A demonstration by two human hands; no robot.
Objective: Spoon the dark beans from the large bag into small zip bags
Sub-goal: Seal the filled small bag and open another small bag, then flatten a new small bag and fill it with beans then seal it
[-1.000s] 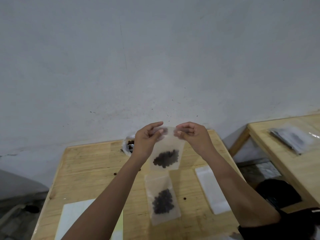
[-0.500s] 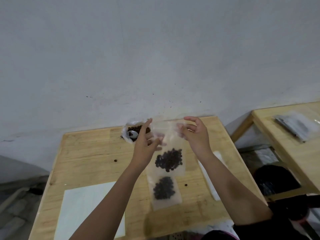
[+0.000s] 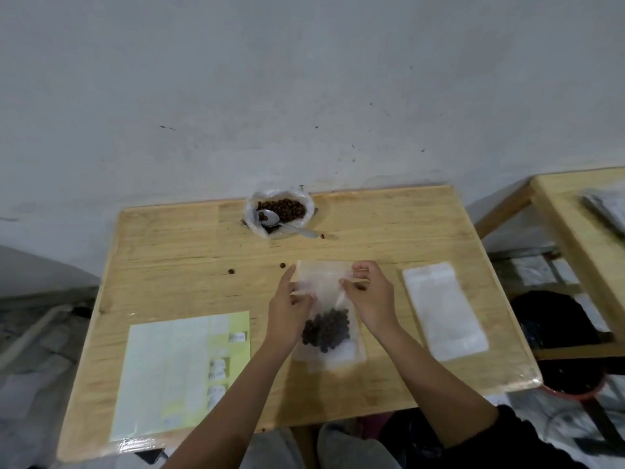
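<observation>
Mid-table up front | left hand (image 3: 287, 313) and right hand (image 3: 370, 299) each pinch the top edge of the small zip bag (image 3: 324, 282), fingers curled | dark beans (image 3: 326, 330) sit in its lower half | far edge: large bag (image 3: 252, 221), spoon (image 3: 270, 218) resting in it

No word or number can be read anywhere in the view. The pale yellow-green sheet (image 3: 176, 377) on the bench (image 3: 189, 252) carries a few small white stickers (image 3: 236, 337) down its right side. They bear dark marks, perhaps print, but these are too blurred to make out. The flat packets (image 3: 608, 211) on the second table at the right are blurred too.
</observation>
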